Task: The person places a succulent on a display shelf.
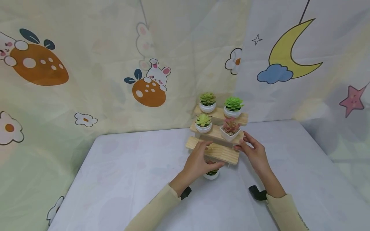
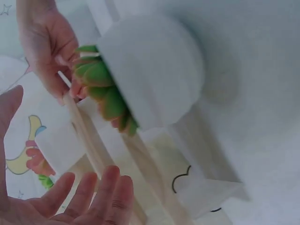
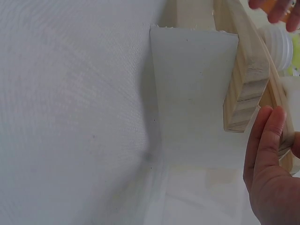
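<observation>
A stepped wooden plant stand with white side supports (image 3: 194, 79) stands on the table. My right hand (image 1: 256, 154) pinches the right end of its middle board (image 1: 215, 133), fingers and thumb on opposite sides. Over the lowest board (image 1: 224, 153) hovers my left hand (image 1: 196, 160), fingers spread and thumb apart, holding nothing. A reddish-green succulent in a round white pot (image 1: 212, 176) is on the table before the stand, partly hidden by that hand. The middle board bears a pale green succulent (image 1: 203, 120) and a pink one in an angular pot (image 1: 229, 136).
On the top board (image 1: 218, 113) are a dull green succulent (image 1: 207, 99) and a bright green one (image 1: 233, 104), both in white pots. A white cloth covers the table (image 1: 138, 166). A printed curtain (image 1: 185, 41) hangs directly behind the stand.
</observation>
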`<control>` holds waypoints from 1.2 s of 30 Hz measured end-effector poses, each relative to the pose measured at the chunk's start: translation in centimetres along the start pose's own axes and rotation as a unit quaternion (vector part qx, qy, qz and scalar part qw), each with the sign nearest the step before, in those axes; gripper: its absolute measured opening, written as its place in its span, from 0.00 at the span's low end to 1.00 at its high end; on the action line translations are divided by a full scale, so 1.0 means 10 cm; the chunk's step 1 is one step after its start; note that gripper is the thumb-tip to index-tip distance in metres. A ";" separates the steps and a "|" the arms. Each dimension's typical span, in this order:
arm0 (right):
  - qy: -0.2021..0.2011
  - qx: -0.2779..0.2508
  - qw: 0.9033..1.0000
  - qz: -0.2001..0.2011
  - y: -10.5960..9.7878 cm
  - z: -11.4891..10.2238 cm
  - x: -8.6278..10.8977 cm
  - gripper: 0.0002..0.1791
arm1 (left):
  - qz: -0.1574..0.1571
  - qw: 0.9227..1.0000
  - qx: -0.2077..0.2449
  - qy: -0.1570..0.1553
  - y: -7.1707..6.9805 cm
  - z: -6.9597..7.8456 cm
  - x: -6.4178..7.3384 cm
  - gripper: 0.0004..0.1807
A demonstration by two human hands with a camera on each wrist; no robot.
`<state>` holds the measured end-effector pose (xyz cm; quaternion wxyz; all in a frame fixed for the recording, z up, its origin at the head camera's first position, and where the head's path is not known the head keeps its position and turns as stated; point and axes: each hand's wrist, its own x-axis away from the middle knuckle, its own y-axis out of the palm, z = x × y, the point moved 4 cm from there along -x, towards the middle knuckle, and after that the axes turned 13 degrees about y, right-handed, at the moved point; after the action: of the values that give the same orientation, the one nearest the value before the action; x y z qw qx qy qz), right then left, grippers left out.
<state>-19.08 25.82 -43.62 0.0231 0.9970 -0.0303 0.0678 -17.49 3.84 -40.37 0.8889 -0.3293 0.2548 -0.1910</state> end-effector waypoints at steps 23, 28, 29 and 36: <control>-0.001 -0.024 1.000 -0.004 0.01 -0.01 -0.01 0.35 | -0.085 0.995 -0.021 -0.046 0.19 -0.33 0.39 0.37; 0.015 -0.012 1.000 0.003 0.03 -0.02 0.00 0.34 | -0.082 0.996 -0.010 -0.040 0.19 -0.34 0.38 0.35; 0.021 -0.010 1.000 0.004 0.03 -0.01 0.00 0.34 | -0.082 0.996 -0.006 -0.042 0.19 -0.35 0.38 0.35; 0.042 -0.011 0.999 0.015 0.02 0.01 0.02 0.34 | -0.074 0.996 0.021 -0.037 0.20 -0.35 0.39 0.33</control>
<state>-18.90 25.59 -43.65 0.0340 0.9924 -0.0448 0.1092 -16.05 1.56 -45.27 0.8878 -0.3354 0.1924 -0.2495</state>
